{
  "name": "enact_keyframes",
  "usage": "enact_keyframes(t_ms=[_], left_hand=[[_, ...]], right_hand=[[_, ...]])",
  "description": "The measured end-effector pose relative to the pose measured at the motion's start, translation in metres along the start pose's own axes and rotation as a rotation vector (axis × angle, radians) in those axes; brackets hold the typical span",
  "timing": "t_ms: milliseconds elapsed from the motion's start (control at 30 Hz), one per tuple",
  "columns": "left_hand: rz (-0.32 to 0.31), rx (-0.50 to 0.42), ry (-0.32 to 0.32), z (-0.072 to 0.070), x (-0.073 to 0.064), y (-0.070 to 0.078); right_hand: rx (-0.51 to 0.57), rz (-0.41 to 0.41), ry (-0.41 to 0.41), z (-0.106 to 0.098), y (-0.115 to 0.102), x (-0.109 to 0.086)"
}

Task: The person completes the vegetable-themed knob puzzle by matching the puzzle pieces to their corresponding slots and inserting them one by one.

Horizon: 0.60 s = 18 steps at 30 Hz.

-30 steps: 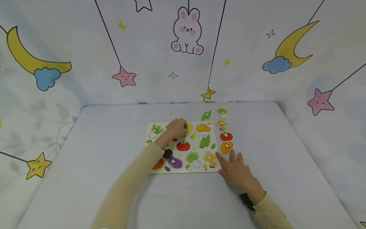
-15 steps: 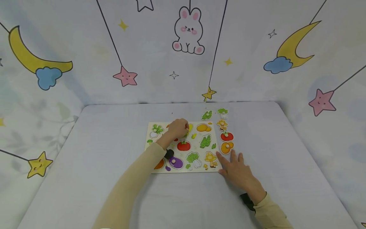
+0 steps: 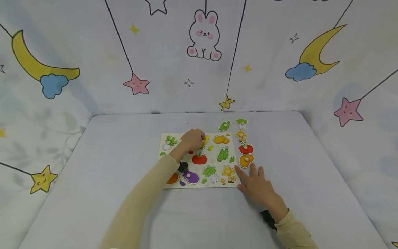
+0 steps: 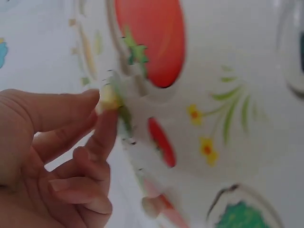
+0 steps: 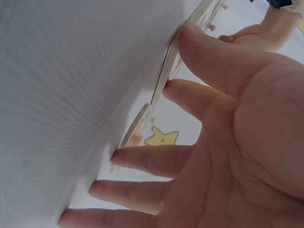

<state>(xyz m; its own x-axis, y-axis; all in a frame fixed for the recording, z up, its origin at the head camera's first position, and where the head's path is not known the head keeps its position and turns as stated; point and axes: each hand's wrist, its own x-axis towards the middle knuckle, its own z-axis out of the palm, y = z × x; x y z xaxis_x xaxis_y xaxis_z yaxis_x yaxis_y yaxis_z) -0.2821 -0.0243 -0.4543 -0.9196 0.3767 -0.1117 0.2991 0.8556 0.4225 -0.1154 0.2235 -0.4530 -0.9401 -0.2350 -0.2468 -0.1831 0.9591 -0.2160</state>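
My left hand is over the upper middle of a pale vegetable puzzle board. Thumb and forefinger pinch the small knob of a yellow-and-green corn piece, mostly hidden behind the hand in the head view. It lies at its picture spot; whether it sits fully in the recess I cannot tell. At the board's lower right corner my right hand rests with fingers spread, thumb and forefinger touching the board's edge. An eggplant piece with a knob lies in the board.
Loose knobbed pieces lie right of and behind the board: peas, a leafy green, mushrooms, a tomato and a round orange-yellow piece. White cloth covers the table; a printed cloth backdrop stands behind.
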Motion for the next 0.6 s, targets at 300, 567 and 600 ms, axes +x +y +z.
enact_keyframes(t_ms=[300,567,600], left_hand=[[0.038,-0.175,0.042,-0.041,-0.047,-0.022],[0.021,-0.246,0.148,-0.056,-0.11,-0.074],[0.004,-0.248,0.147,-0.055,-0.116,-0.081]], right_hand=[[0.004,0.002,0.002,0.002,0.001,0.002],[0.011,0.007,-0.009,0.0,0.0,0.0],[0.011,0.004,-0.007,0.0,0.0,0.0]])
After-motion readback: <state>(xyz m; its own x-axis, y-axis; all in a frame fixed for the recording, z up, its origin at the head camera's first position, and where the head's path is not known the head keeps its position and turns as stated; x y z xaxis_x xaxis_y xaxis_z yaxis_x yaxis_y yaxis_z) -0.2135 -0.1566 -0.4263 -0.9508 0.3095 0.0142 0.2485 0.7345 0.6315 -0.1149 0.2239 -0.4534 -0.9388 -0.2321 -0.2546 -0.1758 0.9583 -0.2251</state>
